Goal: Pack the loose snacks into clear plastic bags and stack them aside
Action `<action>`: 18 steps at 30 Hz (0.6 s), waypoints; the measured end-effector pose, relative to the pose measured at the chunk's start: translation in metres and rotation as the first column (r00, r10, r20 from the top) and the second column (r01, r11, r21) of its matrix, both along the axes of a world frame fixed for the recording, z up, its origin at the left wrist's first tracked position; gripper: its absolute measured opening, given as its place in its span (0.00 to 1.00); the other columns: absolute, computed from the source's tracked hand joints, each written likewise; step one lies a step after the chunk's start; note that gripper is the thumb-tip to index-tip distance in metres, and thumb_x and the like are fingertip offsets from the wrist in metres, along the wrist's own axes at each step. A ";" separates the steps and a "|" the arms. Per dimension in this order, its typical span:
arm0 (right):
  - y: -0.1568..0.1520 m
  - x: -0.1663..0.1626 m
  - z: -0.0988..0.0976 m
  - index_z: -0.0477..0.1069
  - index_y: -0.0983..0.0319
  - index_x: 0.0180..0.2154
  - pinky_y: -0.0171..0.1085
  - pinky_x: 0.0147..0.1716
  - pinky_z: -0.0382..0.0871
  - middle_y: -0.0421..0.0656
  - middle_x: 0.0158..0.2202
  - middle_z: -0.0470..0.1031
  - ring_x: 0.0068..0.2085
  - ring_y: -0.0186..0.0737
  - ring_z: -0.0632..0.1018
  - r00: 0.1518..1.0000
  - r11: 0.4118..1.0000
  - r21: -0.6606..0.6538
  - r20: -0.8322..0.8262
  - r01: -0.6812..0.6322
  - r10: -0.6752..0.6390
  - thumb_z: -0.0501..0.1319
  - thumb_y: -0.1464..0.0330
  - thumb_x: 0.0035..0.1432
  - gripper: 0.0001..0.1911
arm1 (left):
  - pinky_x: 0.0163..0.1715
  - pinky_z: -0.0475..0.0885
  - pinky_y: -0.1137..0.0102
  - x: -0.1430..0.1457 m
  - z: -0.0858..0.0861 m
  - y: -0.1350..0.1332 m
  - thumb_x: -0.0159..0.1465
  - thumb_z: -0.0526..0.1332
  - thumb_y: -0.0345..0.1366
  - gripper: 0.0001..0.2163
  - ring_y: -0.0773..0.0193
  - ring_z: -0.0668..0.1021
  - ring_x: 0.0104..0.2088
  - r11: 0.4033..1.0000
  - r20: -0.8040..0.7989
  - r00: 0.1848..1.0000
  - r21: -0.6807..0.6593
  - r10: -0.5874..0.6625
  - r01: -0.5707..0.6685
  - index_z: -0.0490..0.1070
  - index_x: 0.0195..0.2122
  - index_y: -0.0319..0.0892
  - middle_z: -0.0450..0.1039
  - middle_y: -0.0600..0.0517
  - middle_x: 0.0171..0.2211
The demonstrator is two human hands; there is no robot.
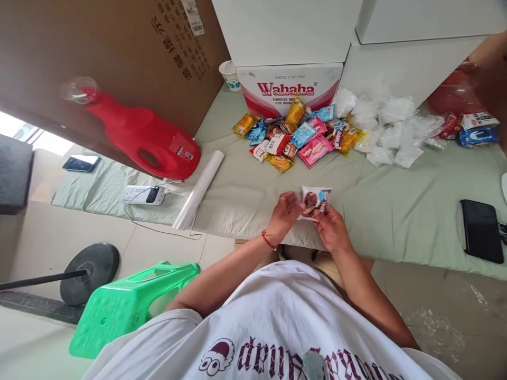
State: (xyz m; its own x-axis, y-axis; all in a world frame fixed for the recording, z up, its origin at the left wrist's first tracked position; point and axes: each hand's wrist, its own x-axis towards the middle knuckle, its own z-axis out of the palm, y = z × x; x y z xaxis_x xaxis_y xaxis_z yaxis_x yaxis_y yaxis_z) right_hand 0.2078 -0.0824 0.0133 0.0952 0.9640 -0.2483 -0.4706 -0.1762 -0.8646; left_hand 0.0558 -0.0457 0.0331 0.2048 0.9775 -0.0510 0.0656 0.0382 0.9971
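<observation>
Both hands hold one small snack packet (314,199), white with a brown and blue print, just above the near edge of the pale green cloth (253,190). My left hand (283,215), with a red string at the wrist, grips the packet's left side. My right hand (330,226) pinches its right side. Farther back on the cloth lies a pile of colourful snack packets (299,138), and to its right a heap of clear plastic bags (386,129).
A white Wahaha carton (289,87) stands behind the pile. A red jug (148,138), a roll of clear film (200,189), a power bank (143,195) and a phone (81,163) lie left. A black device (481,230) sits right. A green stool (130,303) is on the floor.
</observation>
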 end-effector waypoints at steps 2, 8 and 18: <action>-0.004 0.009 0.003 0.76 0.55 0.47 0.42 0.50 0.73 0.40 0.46 0.81 0.46 0.43 0.79 0.984 0.998 0.016 0.172 -0.053 0.050 0.71 0.55 0.56 0.19 | 0.44 0.76 0.62 0.016 -0.001 0.003 0.62 0.67 0.48 0.20 0.58 0.78 0.43 0.991 0.013 0.996 -0.096 -0.093 0.093 0.64 0.47 0.43 0.74 0.48 0.42; 0.004 0.110 0.019 0.77 0.58 0.40 0.39 0.40 0.71 0.40 0.38 0.80 0.38 0.42 0.76 0.835 0.986 -0.029 0.537 0.163 -0.122 0.72 0.54 0.54 0.17 | 0.56 0.72 0.58 0.036 -0.002 0.016 0.66 0.62 0.45 0.18 0.54 0.75 0.58 0.933 -0.168 0.935 0.132 -0.312 0.335 0.68 0.54 0.45 0.72 0.42 0.57; 0.112 0.401 0.033 0.59 0.57 0.28 0.53 0.31 0.68 0.41 0.26 0.64 0.28 0.40 0.69 0.377 0.699 0.131 0.765 0.703 -0.522 0.57 0.71 0.56 0.08 | 0.55 0.73 0.50 -0.082 -0.036 0.038 0.68 0.57 0.41 0.11 0.46 0.76 0.54 0.899 -0.714 0.644 0.429 0.275 0.091 0.71 0.48 0.42 0.74 0.40 0.49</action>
State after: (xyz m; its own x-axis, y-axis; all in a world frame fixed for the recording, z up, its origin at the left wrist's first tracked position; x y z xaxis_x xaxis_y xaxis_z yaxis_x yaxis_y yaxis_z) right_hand 0.6092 0.0292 0.0468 0.8630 0.5034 0.0420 0.2200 -0.2996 -0.9284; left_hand -0.0267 -0.0081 -0.0024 0.1823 0.9524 0.2445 0.8029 -0.2877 0.5221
